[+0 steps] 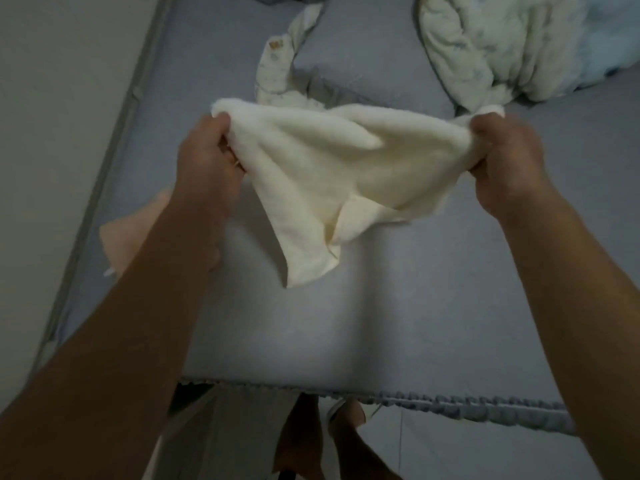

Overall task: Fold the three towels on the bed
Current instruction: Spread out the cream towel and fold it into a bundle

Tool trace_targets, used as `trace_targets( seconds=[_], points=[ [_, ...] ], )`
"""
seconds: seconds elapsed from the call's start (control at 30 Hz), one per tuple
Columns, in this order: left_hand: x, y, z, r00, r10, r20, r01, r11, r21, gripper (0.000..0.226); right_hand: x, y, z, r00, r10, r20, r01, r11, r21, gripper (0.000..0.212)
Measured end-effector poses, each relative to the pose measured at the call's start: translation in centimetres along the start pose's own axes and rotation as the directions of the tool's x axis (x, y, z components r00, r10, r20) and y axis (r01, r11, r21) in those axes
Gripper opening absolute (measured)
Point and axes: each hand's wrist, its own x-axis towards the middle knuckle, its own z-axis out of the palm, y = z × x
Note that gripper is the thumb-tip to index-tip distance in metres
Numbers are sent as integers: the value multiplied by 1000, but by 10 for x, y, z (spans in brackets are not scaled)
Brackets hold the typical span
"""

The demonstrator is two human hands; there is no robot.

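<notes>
While gripped at both top corners, cream towel (322, 174) hangs above bed (398, 306) at centre, drooping to a point toward 6 o'clock. Left hand (207, 157) fisted on corner at 9 o'clock; right hand (505, 157) clenched on corner at 3 o'clock, well apart. Pink towel (128, 233) flat on bed at 8 o'clock, partly under left forearm. Patterned towel (277, 71) at 12 o'clock beside pillow (363, 74); quilt (502, 39) at 1 o'clock.

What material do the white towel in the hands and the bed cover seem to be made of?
White towel: probably soft, fuzzy cotton terry or fleece; matte, drapes limply between the two hands. Bed cover: smooth, thin woven fabric, likely cotton, grey-blue, matte, with a gathered hem.
</notes>
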Motion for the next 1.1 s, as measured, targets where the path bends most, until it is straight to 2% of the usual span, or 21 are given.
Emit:
trace_targets(
  seconds=[0.07, 0.13, 0.17, 0.23, 0.3, 0.33, 0.4, 0.43, 0.5, 0.53, 0.57, 0.6, 0.63, 0.7, 0.77, 0.9, 1.0, 1.1],
  points=[
    [-20, 24, 6, 991, 111, 73, -106, 992, -69, 16, -10, -9, -16, 1000, -11, 16, 8, 987, 162, 14],
    [-43, 26, -3, 983, 161, 88, -158, 987, -39, 31, -23, 3, -33, 998, 16, 53, -28, 973, 228, 21],
    [-53, 16, -16, 986, 158, 55, -159, 987, 21, 35, -30, 15, -42, 997, 29, 68, -42, 976, 213, 23],
    [-73, -24, -52, 993, 83, -87, -66, 980, 186, 22, -41, 52, -60, 996, 65, 63, -73, 988, 138, 26],
    [-95, -68, -90, 978, 62, -198, 15, 930, 366, 5, -52, 92, -80, 996, 91, 9, -91, 996, -14, 23],
    [-104, -92, -108, 977, 49, -209, 57, 879, 473, 4, -58, 115, -90, 994, 111, -11, -111, 985, -134, 19],
    [-121, -148, -147, 976, -68, -208, 197, 690, 697, 14, -68, 168, -116, 981, 195, -16, -181, 875, -450, 13],
    [-128, -175, -167, 955, -164, -248, 297, 546, 784, 21, -72, 197, -129, 958, 286, -2, -229, 763, -604, 16],
    [-139, -221, -204, 867, -369, -334, 439, 251, 863, 28, -82, 251, -154, 865, 502, 1, -279, 482, -831, 23],
    [-143, -237, -217, 818, -462, -344, 455, 154, 877, 25, -88, 271, -163, 818, 575, -12, -275, 372, -886, 26],
    [-146, -249, -227, 779, -528, -339, 453, 100, 886, 19, -94, 287, -168, 790, 612, -32, -276, 308, -910, 27],
    [-147, -256, -232, 769, -548, -329, 445, 89, 891, 15, -98, 297, -172, 783, 619, -51, -288, 289, -913, 27],
    [-144, -260, -234, 789, -522, -324, 444, 120, 888, 14, -101, 303, -173, 789, 610, -72, -310, 293, -904, 26],
    [-135, -258, -228, 840, -421, -341, 462, 228, 857, 18, -101, 307, -168, 809, 578, -106, -344, 320, -883, 28],
    [-116, -250, -214, 883, -307, -355, 443, 293, 847, 23, -94, 305, -159, 837, 539, -100, -322, 336, -885, 28],
    [-64, -237, -184, 945, -142, -295, 327, 348, 879, 31, -59, 285, -127, 881, 463, -103, -315, 408, -857, 29],
    [-14, -234, -164, 968, -90, -234, 251, 384, 889, 38, -25, 272, -98, 918, 388, -79, -277, 489, -827, 17],
    [35, -235, -150, 978, -76, -194, 207, 472, 857, 46, 12, 265, -72, 940, 331, -80, -254, 524, -813, 37]
  ],
)
